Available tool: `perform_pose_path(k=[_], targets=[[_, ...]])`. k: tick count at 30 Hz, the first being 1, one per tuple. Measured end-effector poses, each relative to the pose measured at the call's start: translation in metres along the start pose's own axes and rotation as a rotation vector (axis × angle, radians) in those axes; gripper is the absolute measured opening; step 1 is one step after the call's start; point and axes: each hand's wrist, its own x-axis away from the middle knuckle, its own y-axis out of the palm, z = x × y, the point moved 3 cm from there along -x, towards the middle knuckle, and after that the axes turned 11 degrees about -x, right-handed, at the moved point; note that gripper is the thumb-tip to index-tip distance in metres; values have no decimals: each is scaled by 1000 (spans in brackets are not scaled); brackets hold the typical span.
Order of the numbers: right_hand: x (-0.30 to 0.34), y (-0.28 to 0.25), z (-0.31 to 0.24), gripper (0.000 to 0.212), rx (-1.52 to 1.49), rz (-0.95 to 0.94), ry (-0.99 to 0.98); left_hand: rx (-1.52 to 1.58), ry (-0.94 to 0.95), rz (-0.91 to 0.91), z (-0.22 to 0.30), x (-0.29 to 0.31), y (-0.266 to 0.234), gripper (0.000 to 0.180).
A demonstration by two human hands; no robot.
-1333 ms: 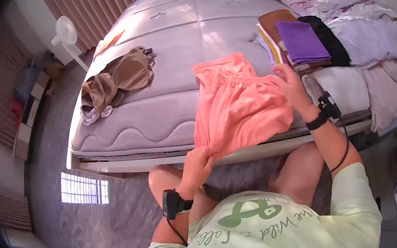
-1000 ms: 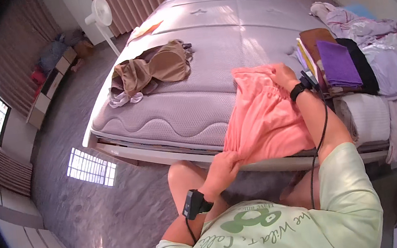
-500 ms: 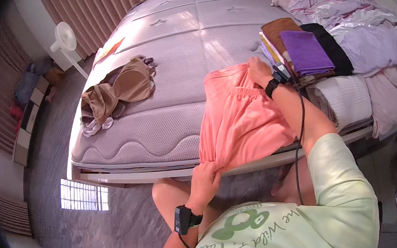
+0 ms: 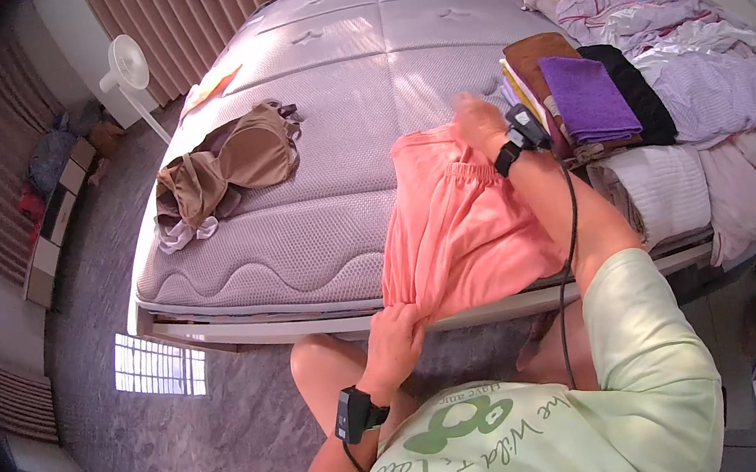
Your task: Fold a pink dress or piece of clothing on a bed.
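Left hand (image 4: 398, 336) pinches hem of coral garment (image 4: 458, 225) at mattress (image 4: 307, 131) edge — right hand (image 4: 480, 117) presses its far end flat, fingers open. Purple towel (image 4: 587, 97) tops folded stack beside.

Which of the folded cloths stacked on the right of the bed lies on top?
The purple folded cloth lies on top. It rests over the brown one and beside the black one, just right of the right hand.
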Motion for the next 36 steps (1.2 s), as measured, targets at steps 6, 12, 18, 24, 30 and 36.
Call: perform_pose_path(k=[6, 12, 18, 24, 30, 36], targets=[[6, 33, -67, 33, -253, 40, -348, 6, -2, 5, 6, -1, -6, 16], [5, 12, -54, 16, -473, 3, -163, 9, 14, 50, 6, -1, -6, 16], [-1, -17, -3, 20, -726, 17, -58, -34, 2, 4, 6, -3, 2, 16], [15, 8, -77, 26, -493, 45, -236, -88, 3, 74, 6, 2, 1, 14], [6, 55, -60, 26, -420, -175, -278, -24, 34, 73, 14, -8, 3, 12], [28, -23, -69, 13, -1086, -373, 266, -111, -33, 63, 16, -1, -3, 15]])
